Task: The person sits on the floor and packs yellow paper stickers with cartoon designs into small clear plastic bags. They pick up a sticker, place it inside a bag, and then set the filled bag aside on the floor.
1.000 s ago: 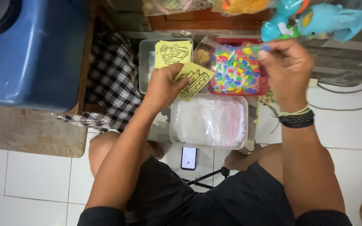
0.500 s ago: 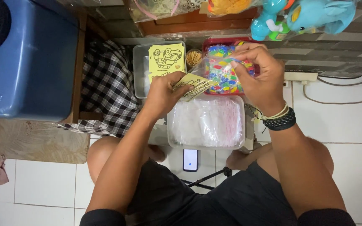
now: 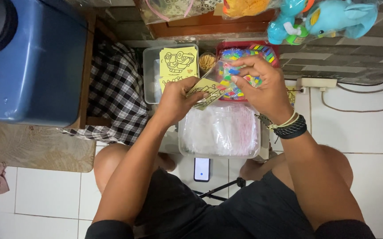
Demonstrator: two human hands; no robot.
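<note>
Yellow card is what both hands have come together on: a second ago the right hand (image 3: 262, 86) was up at the red tray, well apart from the left, and since then it has dropped in close, so that left hand (image 3: 176, 99) and right hand now meet over the small yellow card (image 3: 207, 92). The left hand's fingers are curled shut around the card's near end, thumb on top; the right hand pinches a clear little bag (image 3: 227, 73) at the card's far end, though whether the card is already inside the bag I cannot tell. The card is pale yellow with a dark line drawing on it, tilted, and sits above the gap between the boxes. Straight under the hands is a clear plastic box (image 3: 220, 150) full of thin see-through sleeves. Behind it, a red tray (image 3: 222, 45) holds a heap of small bright packets in many colours, and just to its left stands a small round tub of thin pale sticks (image 3: 207, 62). Left again, a grey-clear tub (image 3: 149, 79) holds a stack of larger yellow cards (image 3: 178, 64) with the same sort of line drawing, standing on edge. A phone (image 3: 202, 169) lies on the white tiles between the person's knees.
</note>
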